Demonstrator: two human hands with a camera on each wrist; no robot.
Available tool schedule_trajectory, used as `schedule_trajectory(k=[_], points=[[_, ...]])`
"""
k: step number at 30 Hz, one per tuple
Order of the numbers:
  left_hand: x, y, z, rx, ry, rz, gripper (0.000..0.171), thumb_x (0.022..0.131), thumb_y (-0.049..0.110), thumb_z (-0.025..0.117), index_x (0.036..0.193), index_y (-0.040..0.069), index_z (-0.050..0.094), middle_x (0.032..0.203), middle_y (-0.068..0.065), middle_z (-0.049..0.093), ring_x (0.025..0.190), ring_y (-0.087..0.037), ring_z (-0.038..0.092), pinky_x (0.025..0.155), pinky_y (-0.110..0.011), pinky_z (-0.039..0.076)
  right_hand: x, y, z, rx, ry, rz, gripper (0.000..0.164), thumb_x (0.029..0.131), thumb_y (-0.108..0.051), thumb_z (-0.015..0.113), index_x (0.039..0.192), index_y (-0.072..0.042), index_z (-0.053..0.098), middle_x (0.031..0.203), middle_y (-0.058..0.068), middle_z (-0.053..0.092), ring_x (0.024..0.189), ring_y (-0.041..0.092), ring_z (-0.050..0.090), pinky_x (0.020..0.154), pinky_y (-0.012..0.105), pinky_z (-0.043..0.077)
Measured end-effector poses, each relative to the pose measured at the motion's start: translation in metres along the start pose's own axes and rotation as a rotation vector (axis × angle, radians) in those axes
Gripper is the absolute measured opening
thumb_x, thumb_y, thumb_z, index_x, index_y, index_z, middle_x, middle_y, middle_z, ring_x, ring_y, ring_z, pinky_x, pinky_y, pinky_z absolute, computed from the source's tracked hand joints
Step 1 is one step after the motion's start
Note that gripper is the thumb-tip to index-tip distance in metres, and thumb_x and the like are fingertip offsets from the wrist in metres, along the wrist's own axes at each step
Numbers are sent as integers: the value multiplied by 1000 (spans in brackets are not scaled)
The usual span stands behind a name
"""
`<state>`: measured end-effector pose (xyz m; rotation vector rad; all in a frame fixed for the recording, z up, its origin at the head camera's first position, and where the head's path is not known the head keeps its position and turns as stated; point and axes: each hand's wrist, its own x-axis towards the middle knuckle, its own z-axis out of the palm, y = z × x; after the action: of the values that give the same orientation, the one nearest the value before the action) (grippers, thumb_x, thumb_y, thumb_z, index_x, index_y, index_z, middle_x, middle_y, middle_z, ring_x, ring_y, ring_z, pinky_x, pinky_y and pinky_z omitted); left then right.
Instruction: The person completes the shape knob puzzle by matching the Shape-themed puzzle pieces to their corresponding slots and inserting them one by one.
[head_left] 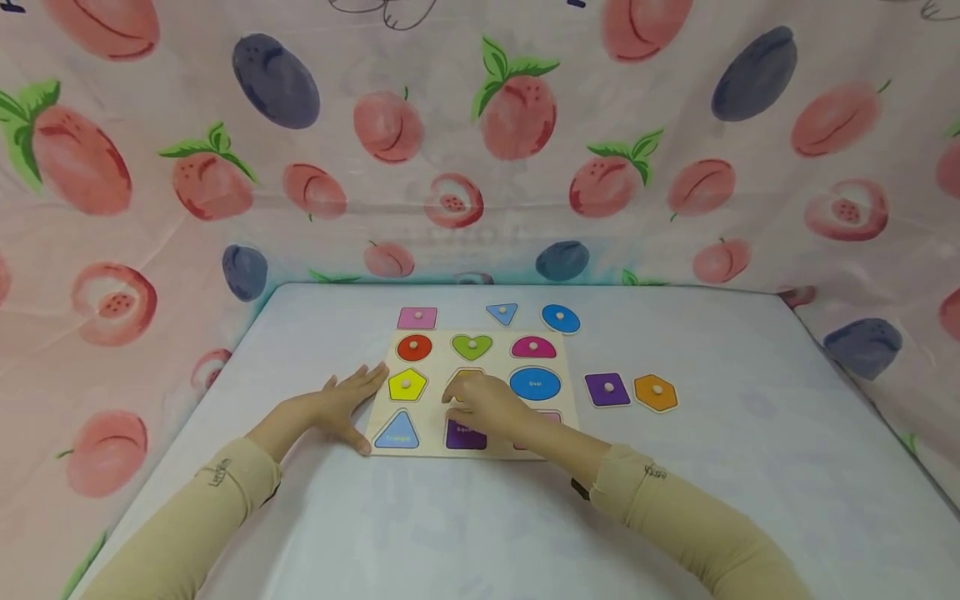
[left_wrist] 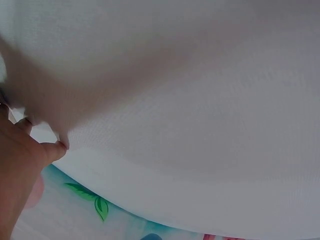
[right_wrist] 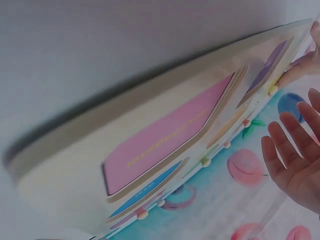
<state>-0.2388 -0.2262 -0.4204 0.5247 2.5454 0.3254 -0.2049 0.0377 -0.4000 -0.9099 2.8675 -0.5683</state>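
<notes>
Reaching across the worktop from the near side, the right hand hovers over the middle of the puzzle board; its fingers are slightly bent and free of any piece, as the right wrist view shows. The left hand lies at the board's left edge, its fingers spread and released, their tips touching that edge and the thumb at the near left corner. Both forearms wear tan sleeves with small dark lettering at the cuffs.

The board lies flat on the worktop, in front of the person. Four knobbed pieces sit in its recesses: a red circle, a green heart and a magenta semicircle along the far row, and a yellow pentagon at the middle left. The oval recess, triangle recess, square recess and rectangle recess are bare.

Beyond the board lie a pink rectangle, a light blue triangle and a blue oval. To its right, just beside each other, are a purple square and an orange hexagon.

The worktop is white; a pale cloth printed with pink and dark blue fruit hangs behind it.
</notes>
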Motion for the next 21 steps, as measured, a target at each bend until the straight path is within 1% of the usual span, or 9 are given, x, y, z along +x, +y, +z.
schedule_trajectory(k=[4, 8, 13, 17, 21], points=[[0, 1, 0, -3, -2, 5, 126, 60, 47, 84, 152, 10, 7, 160, -12, 3, 146, -37, -1, 111, -67, -1, -11, 4, -4, 30, 16, 23, 23, 86, -20, 70, 108, -14, 70, 108, 0, 70, 108, 16, 62, 91, 29, 53], [0, 1, -1, 5, -11, 2, 127, 60, 48, 84, 152, 10, 5, 160, -11, 2, 146, -37, -2, 111, -66, -1, -22, 6, -7, 21, 30, 24, 21, 86, -21, 69, 106, -14, 70, 107, -1, 70, 106, 16, 62, 92, 30, 53], [-1, 3, -2, 1, -19, 8, 126, 61, 48, 83, 152, 10, 5, 160, -11, 2, 146, -37, -2, 112, -66, -1, -36, 8, -15, 24, 26, 46, 20, 85, -19, 70, 104, -12, 70, 105, 1, 71, 105, 20, 63, 92, 34, 52], [-2, 4, -2, -7, -21, 10, 126, 61, 47, 84, 152, 9, 6, 160, -12, 2, 146, -38, -2, 111, -67, -1, -47, 17, -24, 44, 61, 28, 20, 84, -17, 71, 103, -10, 70, 106, 3, 70, 106, 22, 63, 94, 37, 52], [-3, 3, -3, -1, -18, 8, 126, 61, 47, 84, 152, 9, 6, 160, -13, 2, 146, -38, -1, 111, -68, 0, -57, 29, -28, 1, 122, -17, 18, 84, -15, 70, 102, -10, 69, 105, 3, 70, 106, 22, 63, 93, 37, 52]])
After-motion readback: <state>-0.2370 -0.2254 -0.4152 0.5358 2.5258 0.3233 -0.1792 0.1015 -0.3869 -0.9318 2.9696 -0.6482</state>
